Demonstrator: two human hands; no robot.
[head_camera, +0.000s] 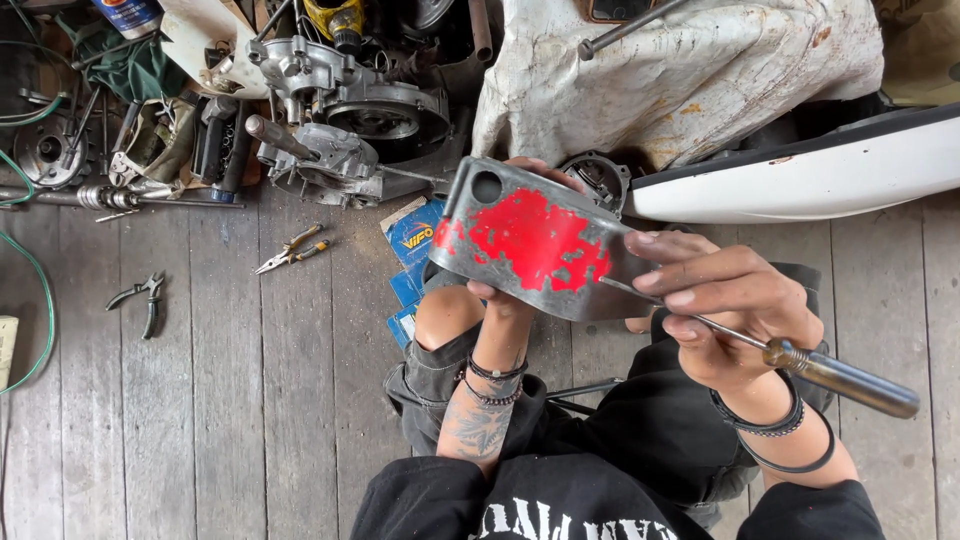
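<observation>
Curved grey metal cover (535, 245), patched with worn red paint and pierced by a round hole near its upper left corner, held up above the lap, in front of the knees. Gripped from below by the left hand (500, 300), thumb at the lower edge, fingers curled behind and clamped on the metal. Touched at its right edge by the thin shaft of a screwdriver (790, 355), steel handle slanting down to the right. Clasped around that tool, the right hand (725, 305), fingers closed tight on shaft and handle, fingertips resting against the cover. Beneath, bent legs in dark shorts and black sleeves. Just behind the cover, a blue box (412, 240) on the grey wooden floor (230, 400). Further left, needle-nose pliers (292, 248) with yellow grips, then black pliers (143, 298), well apart. Beyond those, a dismantled engine case (355, 125) among loose parts. To the right, a white scooter body panel (800, 175) under a stained white cloth (680, 70).
</observation>
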